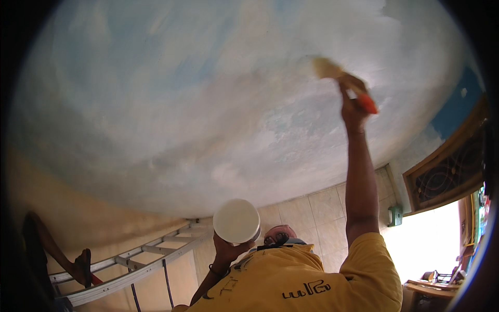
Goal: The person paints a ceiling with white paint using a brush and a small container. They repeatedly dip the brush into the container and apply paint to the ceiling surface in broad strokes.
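My right hand (354,101) is raised at the end of an outstretched arm and closed round a paintbrush. Pale, wide bristles (326,68) on the brush are smeared by motion, and its red-orange handle end (368,104) sticks out below the hand. The bristles are at a large surface painted in cloudy white, grey and blue (197,109); whether they touch it I cannot tell. Lower down, my left hand (227,250) grips a round white tub (236,220) from below. The tub's pale round face shows, but any contents cannot be made out.
A metal ladder (145,262) slants across the lower left, with another person's foot (83,267) by it. Beige tiles (306,210) border the painted surface. At right are a dark grille (447,169), a small green box (395,215), a bright opening and a cluttered wooden table (431,288).
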Demonstrator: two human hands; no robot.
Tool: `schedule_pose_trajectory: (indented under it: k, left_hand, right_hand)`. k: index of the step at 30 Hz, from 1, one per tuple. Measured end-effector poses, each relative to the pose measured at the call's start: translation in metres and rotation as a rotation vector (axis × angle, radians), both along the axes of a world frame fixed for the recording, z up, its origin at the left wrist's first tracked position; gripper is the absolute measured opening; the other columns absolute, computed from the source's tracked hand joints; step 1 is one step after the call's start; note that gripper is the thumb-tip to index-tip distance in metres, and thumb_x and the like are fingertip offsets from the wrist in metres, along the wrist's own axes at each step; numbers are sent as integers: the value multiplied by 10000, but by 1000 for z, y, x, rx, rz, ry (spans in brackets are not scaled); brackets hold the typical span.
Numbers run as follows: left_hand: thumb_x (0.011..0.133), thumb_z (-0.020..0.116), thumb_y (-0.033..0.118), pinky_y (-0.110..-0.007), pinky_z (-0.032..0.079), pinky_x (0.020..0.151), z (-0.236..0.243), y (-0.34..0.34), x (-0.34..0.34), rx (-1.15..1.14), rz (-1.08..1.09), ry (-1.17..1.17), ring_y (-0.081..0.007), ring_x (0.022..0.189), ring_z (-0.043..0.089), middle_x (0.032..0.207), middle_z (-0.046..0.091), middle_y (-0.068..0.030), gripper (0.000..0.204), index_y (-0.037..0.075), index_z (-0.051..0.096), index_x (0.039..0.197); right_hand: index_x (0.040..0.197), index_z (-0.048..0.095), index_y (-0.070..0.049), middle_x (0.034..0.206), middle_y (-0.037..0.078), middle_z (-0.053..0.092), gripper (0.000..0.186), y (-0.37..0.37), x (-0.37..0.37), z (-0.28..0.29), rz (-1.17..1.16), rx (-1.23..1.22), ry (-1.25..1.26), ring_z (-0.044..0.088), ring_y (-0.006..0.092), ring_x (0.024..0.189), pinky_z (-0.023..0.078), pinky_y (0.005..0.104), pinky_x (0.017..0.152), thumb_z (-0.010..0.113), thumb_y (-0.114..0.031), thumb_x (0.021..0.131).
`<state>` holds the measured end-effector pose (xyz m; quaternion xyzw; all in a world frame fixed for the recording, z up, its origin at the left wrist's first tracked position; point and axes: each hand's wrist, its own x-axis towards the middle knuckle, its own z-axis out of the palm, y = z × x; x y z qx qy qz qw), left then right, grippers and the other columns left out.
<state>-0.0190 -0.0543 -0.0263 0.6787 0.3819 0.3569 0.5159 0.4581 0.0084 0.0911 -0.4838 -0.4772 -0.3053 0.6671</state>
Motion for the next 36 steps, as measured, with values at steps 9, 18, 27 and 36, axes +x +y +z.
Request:
schedule_pose_trajectory:
  k: [9, 18, 27, 36]
  left_hand:
    - [567, 962, 238, -383, 547, 927, -1, 6, 8, -3, -14, -51, -222, 1061, 678, 1150, 690, -107, 833, 26, 567, 1269]
    - [560, 958, 230, -385, 555, 904, -2, 6, -2, 6, -37, 13, -228, 1033, 686, 1125, 701, -101, 796, 28, 592, 1238]
    - [571, 950, 212, -405, 523, 961, -10, 13, -2, -11, -67, 46, -249, 1107, 655, 1203, 660, -131, 896, 31, 507, 1328]
    - [569, 963, 208, -434, 486, 1027, -6, 34, 23, 207, -90, -28, -297, 1258, 554, 1360, 518, -149, 1073, 59, 364, 1446]
  right_hand:
    - [1021, 686, -36, 1108, 145, 696, 272, 17, -91, -95, 1, -241, -278, 683, 308, 1034, 577, 356, 843, 731, 18, 759]
    - [1056, 700, 27, 1045, 139, 716, 138, -8, -15, -109, -96, -107, 169, 703, 243, 936, 571, 325, 815, 686, -17, 925]
    - [977, 687, -18, 1027, 170, 717, 106, -4, -74, -125, 180, -285, -31, 706, 264, 928, 549, 319, 837, 730, -12, 880]
    - [1062, 609, 47, 921, 142, 673, 268, -99, -180, -50, 575, -269, 1055, 663, 184, 841, 548, 288, 709, 755, -23, 849]
